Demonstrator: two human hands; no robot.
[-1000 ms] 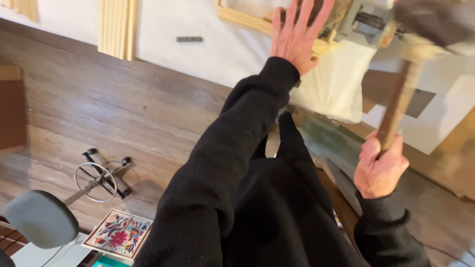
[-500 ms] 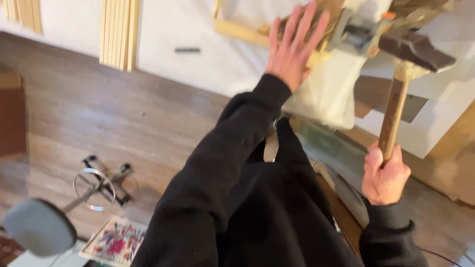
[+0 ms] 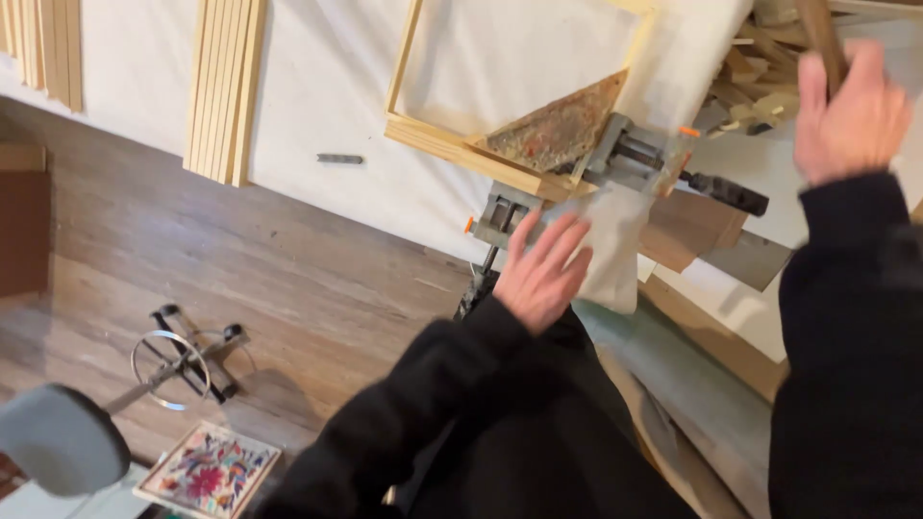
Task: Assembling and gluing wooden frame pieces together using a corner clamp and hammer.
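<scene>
1. Change vs earlier: the wooden-handled hammer seen in the right hand [image 3: 851, 111] half a sec ago is gone from view; that hand is now raised at upper right, fingers spread, holding nothing.
2. Left hand [image 3: 543, 274] has dropped from up by the frame to below the corner clamp [image 3: 615, 163]; fingers splayed, empty, fingertips at the edge of a pale cloth [image 3: 611, 245] hanging under the clamp. Contact w/ cloth: cannot tell, blurred.
3. Work item: wooden frame [image 3: 452, 144] lies on the white sheet [image 3: 317, 106], near corner held in the metal clamp. Rusty triangular plate [image 3: 562, 130] sits inside that corner.
4. Containers: none visible. The frame encloses only the plate and bare sheet.
5. Counts: 1 frame, 1 clamp, 1 plate, 2 bundles of wood strips (larger bundle [image 3: 226, 86], smaller bundle [image 3: 43, 48] at far left), 1 small dark bar [image 3: 339, 159] on the sheet.
6. Floor: 1 stool, grey seat [image 3: 58, 437], ringed base [image 3: 178, 365]; 1 floral embroidered panel [image 3: 207, 473] beside it.
</scene>
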